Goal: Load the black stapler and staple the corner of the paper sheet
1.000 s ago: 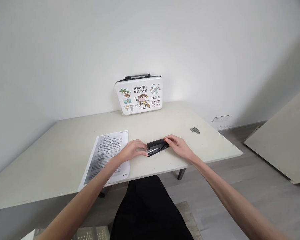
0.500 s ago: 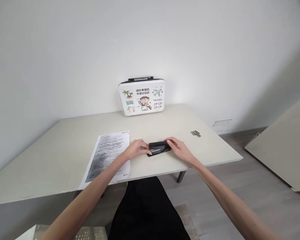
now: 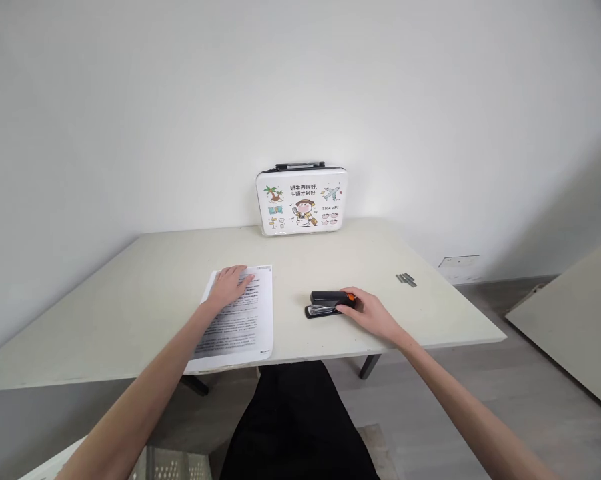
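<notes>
My left hand (image 3: 229,285) lies on the upper part of the printed paper (image 3: 240,327), its fingers stretched out and covering some of the text. At the right, my right hand (image 3: 373,313) is wrapped round the rear end of a black stapler (image 3: 325,299) that rests on the table with its front end pointing left. The stapler has an orange part near my fingers, and metal shows between its top arm and base. Several grey staple strips (image 3: 406,279) lie in a loose cluster beyond my right hand.
A white case (image 3: 303,203) with cartoon prints and a black handle stands at the table's back, against the wall. The pale table (image 3: 170,267) has its front edge close to my body. A white panel (image 3: 575,320) is at the far right.
My left hand has left the stapler's front and moved left onto the paper. My right hand has shifted its hold round the stapler's rear. The view has turned slightly left.
</notes>
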`<state>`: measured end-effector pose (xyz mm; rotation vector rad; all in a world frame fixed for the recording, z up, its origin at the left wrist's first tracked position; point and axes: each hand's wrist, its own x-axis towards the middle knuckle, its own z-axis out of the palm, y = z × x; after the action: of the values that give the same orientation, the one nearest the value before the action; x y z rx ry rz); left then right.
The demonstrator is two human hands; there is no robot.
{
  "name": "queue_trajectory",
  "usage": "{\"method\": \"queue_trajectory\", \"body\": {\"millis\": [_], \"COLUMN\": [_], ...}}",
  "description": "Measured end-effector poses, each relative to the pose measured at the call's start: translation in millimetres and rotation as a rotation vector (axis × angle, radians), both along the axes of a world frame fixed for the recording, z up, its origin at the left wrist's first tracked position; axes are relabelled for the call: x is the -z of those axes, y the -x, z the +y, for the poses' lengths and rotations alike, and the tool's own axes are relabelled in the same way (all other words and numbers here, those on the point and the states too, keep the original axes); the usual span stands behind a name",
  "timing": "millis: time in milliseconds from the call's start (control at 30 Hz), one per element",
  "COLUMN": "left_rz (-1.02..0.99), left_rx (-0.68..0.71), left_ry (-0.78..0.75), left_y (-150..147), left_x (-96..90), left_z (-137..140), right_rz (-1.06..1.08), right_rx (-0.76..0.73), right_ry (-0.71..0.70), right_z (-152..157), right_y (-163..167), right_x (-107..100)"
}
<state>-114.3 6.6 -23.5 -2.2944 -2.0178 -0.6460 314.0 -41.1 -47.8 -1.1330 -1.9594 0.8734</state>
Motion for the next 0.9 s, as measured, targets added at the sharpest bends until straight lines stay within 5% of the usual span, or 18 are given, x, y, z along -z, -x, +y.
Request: {"method": "queue_trajectory", "body": {"millis": [400, 900], "left_rz": [-0.059, -0.182], "left_rx": [0.114, 0.129], "left_ry": [0.025, 0.063], "left_y": [-65.6, -80.4], "left_x": [24.8, 23.4], "left_z": [-35.8, -66.1], "right_rz": [-0.053, -0.07], "right_rx": [0.013, 0.037], "right_ry": [-0.024, -0.044], "right_z": [-4.8, -0.8], "right_y": [1.7, -0.9], "right_x": [4.0, 6.0]}}
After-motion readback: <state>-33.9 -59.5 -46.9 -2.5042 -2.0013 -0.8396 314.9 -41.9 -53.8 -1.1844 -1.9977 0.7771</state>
